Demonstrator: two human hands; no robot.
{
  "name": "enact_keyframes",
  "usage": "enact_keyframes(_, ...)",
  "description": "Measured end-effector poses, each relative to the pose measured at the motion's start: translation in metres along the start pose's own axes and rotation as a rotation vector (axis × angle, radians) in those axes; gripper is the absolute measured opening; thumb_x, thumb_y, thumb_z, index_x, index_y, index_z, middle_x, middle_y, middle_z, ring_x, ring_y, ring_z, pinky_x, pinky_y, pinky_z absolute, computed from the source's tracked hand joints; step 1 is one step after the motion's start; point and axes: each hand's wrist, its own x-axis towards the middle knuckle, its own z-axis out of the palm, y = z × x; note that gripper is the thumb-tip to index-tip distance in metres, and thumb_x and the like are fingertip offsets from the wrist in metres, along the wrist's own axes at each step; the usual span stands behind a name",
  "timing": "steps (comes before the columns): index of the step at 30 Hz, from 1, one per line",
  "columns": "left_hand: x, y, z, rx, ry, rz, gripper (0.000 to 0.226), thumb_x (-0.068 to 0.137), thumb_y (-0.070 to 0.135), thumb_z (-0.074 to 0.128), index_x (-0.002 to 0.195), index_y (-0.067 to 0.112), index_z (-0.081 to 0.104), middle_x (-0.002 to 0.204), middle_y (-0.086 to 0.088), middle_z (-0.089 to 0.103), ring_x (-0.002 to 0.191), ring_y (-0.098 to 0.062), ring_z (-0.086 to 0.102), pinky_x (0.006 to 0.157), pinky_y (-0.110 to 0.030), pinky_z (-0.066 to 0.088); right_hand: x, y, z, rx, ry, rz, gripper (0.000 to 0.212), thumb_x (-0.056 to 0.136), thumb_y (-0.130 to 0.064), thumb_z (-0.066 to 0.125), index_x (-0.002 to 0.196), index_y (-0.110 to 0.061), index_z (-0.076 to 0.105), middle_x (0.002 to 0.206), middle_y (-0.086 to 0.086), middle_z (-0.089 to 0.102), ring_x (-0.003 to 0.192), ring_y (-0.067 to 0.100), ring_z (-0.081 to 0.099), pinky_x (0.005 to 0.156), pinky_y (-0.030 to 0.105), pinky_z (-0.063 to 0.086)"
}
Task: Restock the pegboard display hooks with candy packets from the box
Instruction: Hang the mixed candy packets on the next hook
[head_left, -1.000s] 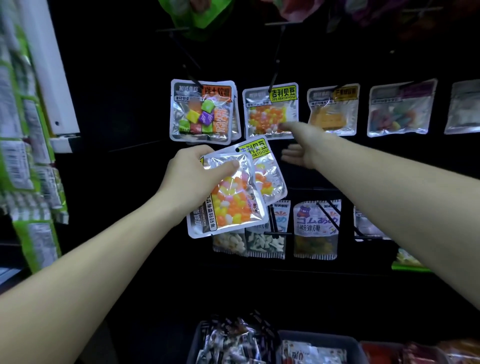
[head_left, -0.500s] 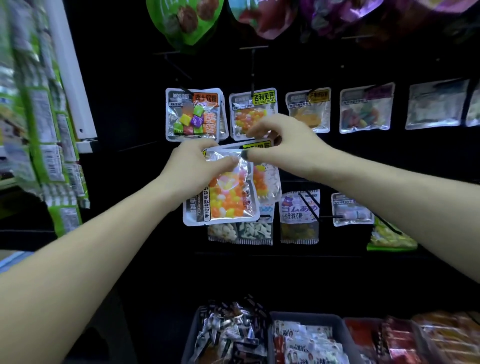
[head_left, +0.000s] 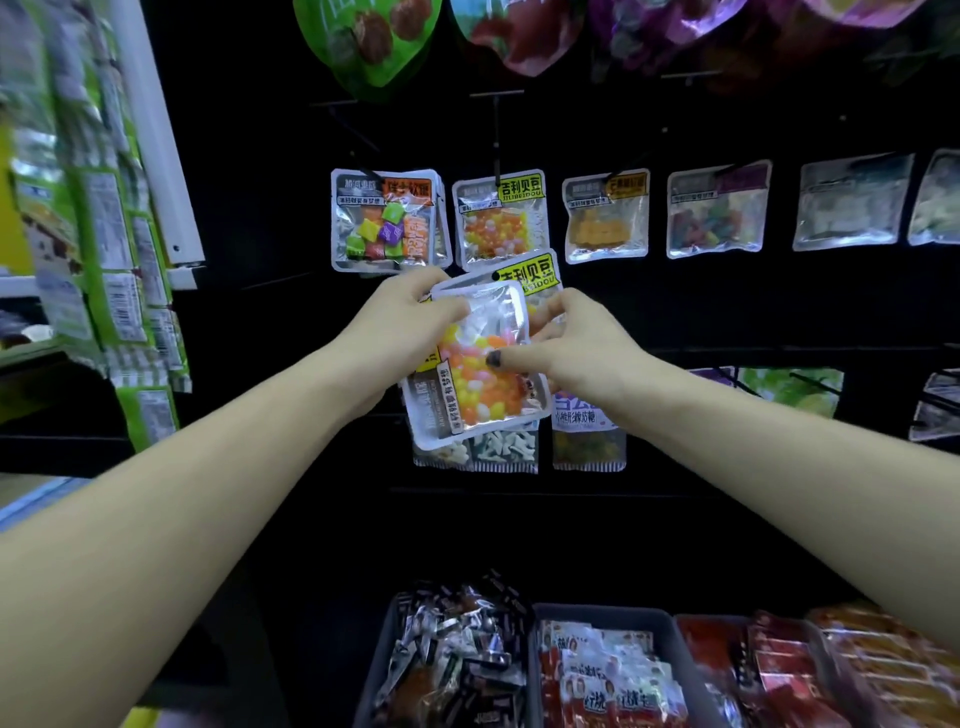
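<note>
My left hand (head_left: 400, 332) and right hand (head_left: 582, 348) both grip the front jelly-bean packet (head_left: 480, 369), fingers curled round its edges, thumbs on its face. A second packet (head_left: 530, 273) lies behind it, just below the hanging jelly-bean packet (head_left: 498, 221) on the pegboard (head_left: 675, 312).

Two hands (head_left: 400, 332) (head_left: 582, 343). Two jelly-bean packets held (head_left: 478, 374) (head_left: 535, 275). Six packet stacks along the middle hook row, first (head_left: 387, 221). Three bins below, first (head_left: 452, 670).
</note>
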Motion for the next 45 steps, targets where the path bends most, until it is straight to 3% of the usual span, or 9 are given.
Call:
enact_keyframes(4, -0.008, 0.000, -0.002, 0.005, 0.016, 0.008, 0.004, 0.103, 0.033, 0.066, 0.106, 0.032, 0.067, 0.115, 0.003, 0.072, 0.105, -0.017, 0.069, 0.100, -0.044, 0.056, -0.001, 0.010, -0.009, 0.137, -0.027, -0.012, 0.028, 0.083, -0.008, 0.084, 0.105, -0.010, 0.066, 0.093, 0.016, 0.075, 0.088, 0.032, 0.077, 0.092, 0.050, 0.060)
enact_keyframes(7, -0.014, 0.001, -0.001, -0.030, 0.060, -0.009, 0.025, 0.106, 0.035, 0.060, 0.128, 0.024, 0.065, 0.121, 0.004, 0.072, 0.112, -0.020, 0.069, 0.105, -0.048, 0.053, -0.001, 0.017, -0.014, 0.185, -0.028, 0.011, 0.026, 0.084, -0.008, 0.082, 0.103, 0.000, 0.066, 0.101, 0.022, 0.073, 0.089, 0.036, 0.072, 0.081, 0.044, 0.060)
enact_keyframes(15, -0.017, -0.011, -0.005, -0.040, 0.170, 0.024, 0.043, 0.099, 0.047, 0.050, 0.110, 0.005, 0.056, 0.106, -0.024, 0.061, 0.088, -0.020, 0.054, 0.079, -0.038, 0.042, -0.003, 0.041, -0.010, 0.680, 0.076, 0.264, 0.020, 0.090, 0.000, 0.073, 0.108, 0.004, 0.066, 0.103, 0.015, 0.079, 0.078, 0.022, 0.078, 0.065, 0.032, 0.062)
enact_keyframes(19, -0.020, -0.013, 0.005, -0.004, 0.187, 0.019, 0.033, 0.111, 0.035, 0.045, 0.095, 0.006, 0.045, 0.088, -0.006, 0.045, 0.076, -0.015, 0.044, 0.060, -0.015, 0.039, -0.009, 0.044, 0.008, 0.743, 0.099, 0.273, 0.028, 0.088, 0.002, 0.075, 0.112, 0.013, 0.068, 0.103, 0.021, 0.078, 0.076, 0.024, 0.077, 0.060, 0.030, 0.062)
enact_keyframes(25, -0.029, -0.019, 0.022, -0.059, 0.208, 0.070, 0.034, 0.099, 0.038, 0.070, 0.106, 0.008, 0.054, 0.092, -0.001, 0.064, 0.080, -0.018, 0.066, 0.074, -0.039, 0.052, -0.016, 0.034, 0.028, 0.790, 0.076, 0.232, 0.048, 0.086, -0.010, 0.082, 0.124, 0.000, 0.054, 0.113, 0.019, 0.074, 0.088, 0.029, 0.079, 0.066, 0.036, 0.064)
enact_keyframes(30, -0.026, -0.020, 0.017, -0.123, 0.235, 0.095, 0.024, 0.093, 0.033, 0.079, 0.107, 0.028, 0.060, 0.105, 0.008, 0.068, 0.099, -0.015, 0.070, 0.095, -0.047, 0.058, -0.009, 0.040, 0.021, 0.424, 0.062, 0.266, 0.051, 0.079, -0.045, 0.086, 0.100, -0.013, 0.052, 0.117, 0.007, 0.067, 0.101, 0.024, 0.069, 0.082, 0.040, 0.062)
enact_keyframes(33, -0.023, -0.017, 0.016, -0.113, 0.230, 0.144, 0.024, 0.089, 0.035, 0.082, 0.102, 0.032, 0.062, 0.100, 0.014, 0.069, 0.099, -0.013, 0.071, 0.096, -0.046, 0.058, -0.002, 0.038, 0.015, 0.357, 0.083, 0.204, 0.052, 0.080, -0.052, 0.083, 0.095, -0.016, 0.050, 0.106, 0.002, 0.061, 0.095, 0.020, 0.064, 0.073, 0.035, 0.050)
enact_keyframes(41, -0.010, -0.016, 0.006, -0.115, 0.304, 0.117, 0.028, 0.103, 0.045, 0.063, 0.121, 0.024, 0.063, 0.113, 0.004, 0.071, 0.068, -0.004, 0.070, 0.065, -0.034, 0.064, 0.026, 0.016, -0.011, 0.487, -0.009, 0.083, 0.022, 0.089, -0.018, 0.079, 0.108, -0.009, 0.073, 0.097, 0.008, 0.074, 0.056, 0.007, 0.059, 0.052, 0.018, 0.050)
enact_keyframes(45, 0.001, -0.015, -0.004, -0.166, 0.337, 0.086, 0.019, 0.104, 0.039, 0.062, 0.117, 0.025, 0.065, 0.111, 0.006, 0.073, 0.087, -0.025, 0.074, 0.083, -0.048, 0.064, 0.042, 0.004, -0.016, 0.531, 0.032, 0.041, 0.020, 0.095, -0.015, 0.072, 0.114, -0.010, 0.068, 0.094, 0.003, 0.071, 0.070, 0.013, 0.058, 0.063, 0.023, 0.049)
